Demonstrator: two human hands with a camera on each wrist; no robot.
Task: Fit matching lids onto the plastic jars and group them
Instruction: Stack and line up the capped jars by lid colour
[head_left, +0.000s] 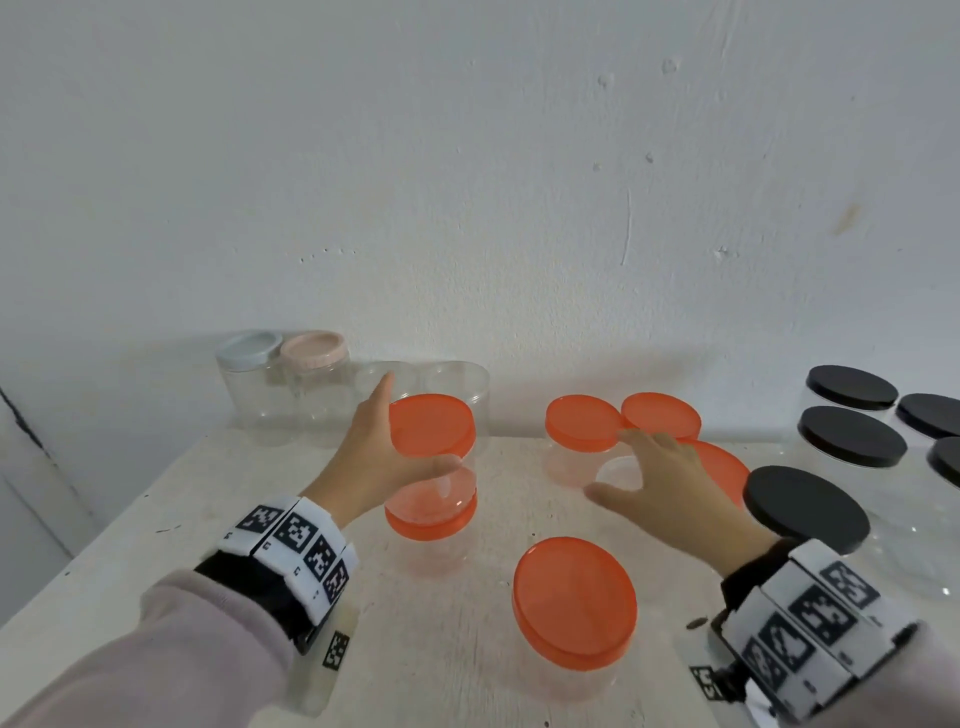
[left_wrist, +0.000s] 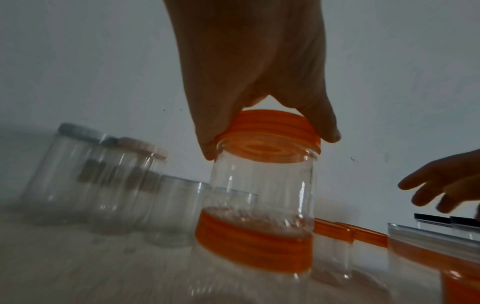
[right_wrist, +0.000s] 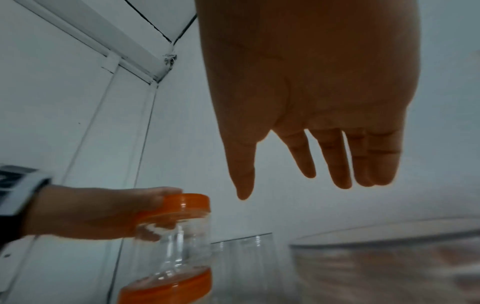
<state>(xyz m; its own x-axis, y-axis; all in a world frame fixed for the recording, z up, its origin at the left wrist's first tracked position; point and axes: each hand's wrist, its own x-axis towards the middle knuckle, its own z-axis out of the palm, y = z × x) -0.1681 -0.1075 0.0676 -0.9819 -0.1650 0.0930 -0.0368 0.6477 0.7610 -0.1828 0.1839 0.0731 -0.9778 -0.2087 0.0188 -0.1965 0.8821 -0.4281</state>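
Note:
My left hand (head_left: 415, 423) grips the orange lid of a clear jar (head_left: 434, 441), thumb in front and fingers behind. That jar (left_wrist: 262, 181) stands on top of a second orange-lidded jar (head_left: 431, 522). My right hand (head_left: 610, 464) hovers open with spread fingers over what looks like a lidless clear jar (right_wrist: 389, 246), touching nothing. In the right wrist view its fingers (right_wrist: 342, 176) hang straight and empty. More orange-lidded jars stand at the back (head_left: 582, 423), (head_left: 662, 415), under my right hand (head_left: 724, 467), and near me (head_left: 574, 603).
Several black-lidded jars (head_left: 805, 506) crowd the right side. At the back left stand a blue-lidded jar (head_left: 249, 351), a pink-lidded jar (head_left: 314, 348) and two lidless clear jars (head_left: 460, 379) by the wall. The white table's left edge (head_left: 104, 535) runs diagonally.

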